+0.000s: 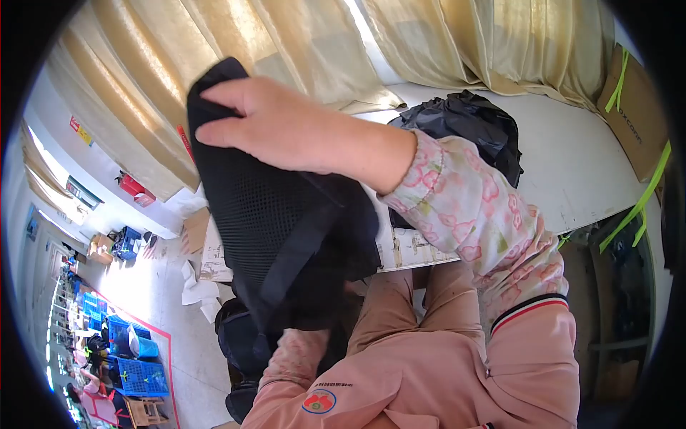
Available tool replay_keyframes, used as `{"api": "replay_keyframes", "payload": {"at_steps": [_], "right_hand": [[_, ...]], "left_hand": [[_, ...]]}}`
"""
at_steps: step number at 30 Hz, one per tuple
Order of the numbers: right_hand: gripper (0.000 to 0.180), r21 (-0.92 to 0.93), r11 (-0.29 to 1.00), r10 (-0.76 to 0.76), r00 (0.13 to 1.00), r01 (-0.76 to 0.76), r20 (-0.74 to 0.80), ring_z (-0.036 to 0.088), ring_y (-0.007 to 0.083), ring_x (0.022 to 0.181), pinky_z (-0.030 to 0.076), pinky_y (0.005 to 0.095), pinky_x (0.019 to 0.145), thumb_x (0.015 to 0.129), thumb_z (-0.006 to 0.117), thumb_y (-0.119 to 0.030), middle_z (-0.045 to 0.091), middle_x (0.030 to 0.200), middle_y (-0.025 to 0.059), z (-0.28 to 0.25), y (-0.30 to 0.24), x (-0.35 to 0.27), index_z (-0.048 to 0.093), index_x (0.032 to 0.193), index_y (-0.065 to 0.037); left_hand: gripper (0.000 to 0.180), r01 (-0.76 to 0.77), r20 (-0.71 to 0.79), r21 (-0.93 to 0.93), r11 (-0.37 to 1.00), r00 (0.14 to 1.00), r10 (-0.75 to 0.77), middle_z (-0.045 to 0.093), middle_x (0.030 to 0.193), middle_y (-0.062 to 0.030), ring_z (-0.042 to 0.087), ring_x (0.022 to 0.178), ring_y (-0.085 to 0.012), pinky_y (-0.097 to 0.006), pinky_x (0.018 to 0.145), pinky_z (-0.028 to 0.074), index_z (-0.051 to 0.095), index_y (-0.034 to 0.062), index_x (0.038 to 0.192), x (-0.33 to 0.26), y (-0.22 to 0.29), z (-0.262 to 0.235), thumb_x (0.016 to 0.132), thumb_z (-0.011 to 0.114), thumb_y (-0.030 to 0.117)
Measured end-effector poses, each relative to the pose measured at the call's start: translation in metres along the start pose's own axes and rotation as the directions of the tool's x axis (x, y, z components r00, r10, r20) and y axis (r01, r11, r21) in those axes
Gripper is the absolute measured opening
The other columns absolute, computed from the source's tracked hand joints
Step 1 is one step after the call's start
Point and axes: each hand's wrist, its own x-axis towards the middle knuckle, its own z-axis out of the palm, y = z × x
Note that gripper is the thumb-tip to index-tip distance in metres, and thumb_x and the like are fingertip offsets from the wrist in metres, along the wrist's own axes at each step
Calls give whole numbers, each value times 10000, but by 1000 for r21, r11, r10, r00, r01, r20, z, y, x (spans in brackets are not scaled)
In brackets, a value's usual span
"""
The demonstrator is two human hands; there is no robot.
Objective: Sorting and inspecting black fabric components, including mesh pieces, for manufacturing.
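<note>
A black bag [275, 214] with a mesh panel and a wide strap is raised in front of me, left of the middle. My right hand [261, 125] reaches across and grips its top edge, thumb and fingers closed on the dark fabric. The left sleeve [299, 350] runs up behind the bag's lower end, and that hand is hidden by it. On the white table [572, 171] lies a crumpled, shiny black bundle [464, 132], partly behind my right forearm.
Beige curtains [286, 43] hang behind the table. A cardboard box [636, 114] with green straps stands at the right. Dark bags [243, 336] sit low beside me on the left. Farther left are blue crates [143, 375] on the floor and a fire extinguisher [132, 186] by the wall.
</note>
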Motion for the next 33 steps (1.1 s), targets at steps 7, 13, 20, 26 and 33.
{"api": "replay_keyframes", "payload": {"at_steps": [7, 13, 20, 26, 33], "right_hand": [[521, -131, 991, -44, 984, 21, -173, 601, 370, 1047, 462, 371, 904, 838, 652, -245, 614, 1140, 247, -15, 72, -30, 512, 1248, 45], [520, -56, 890, 418, 860, -452, -293, 562, 435, 1082, 459, 445, 915, 823, 630, -135, 606, 1125, 270, 75, 235, -175, 430, 1284, 0], [558, -183, 630, 641, 639, -754, -425, 582, 448, 1007, 475, 466, 865, 809, 671, -236, 619, 1051, 296, 90, 304, -266, 459, 1270, -1], [401, -337, 629, 440, 678, -701, -589, 566, 340, 959, 476, 421, 800, 756, 690, -171, 567, 988, 168, 4, 273, -255, 547, 1122, -91], [589, -163, 352, 280, 270, -922, -921, 576, 404, 1004, 457, 442, 890, 752, 739, -216, 588, 1098, 259, -162, 287, -291, 476, 1209, 46]], "left_hand": [[574, -511, 61, 566, 647, 809, 585, 445, 1376, -118, 490, 1223, -264, -391, 1028, 426, 379, 126, 1416, -97, 187, -45, 875, 529, 5], [673, -149, 131, 988, -28, 748, 650, 478, 1321, -132, 510, 1181, -263, -367, 972, 444, 438, 92, 1338, -65, 271, -165, 733, 726, 22], [682, -341, 576, 767, -544, 740, 348, 335, 1452, -213, 310, 1346, -400, -506, 1093, 267, 471, 142, 1325, -5, 78, -34, 733, 767, 309], [807, -322, 336, 802, -504, 940, -65, 163, 1548, -181, 137, 1432, -380, -601, 1113, 104, 288, 215, 1477, 21, -13, -53, 820, 641, 525], [779, -322, 322, 837, -443, 944, -79, 187, 1536, -188, 164, 1423, -380, -569, 1120, 131, 306, 194, 1466, 25, -13, -41, 824, 683, 425]]}}
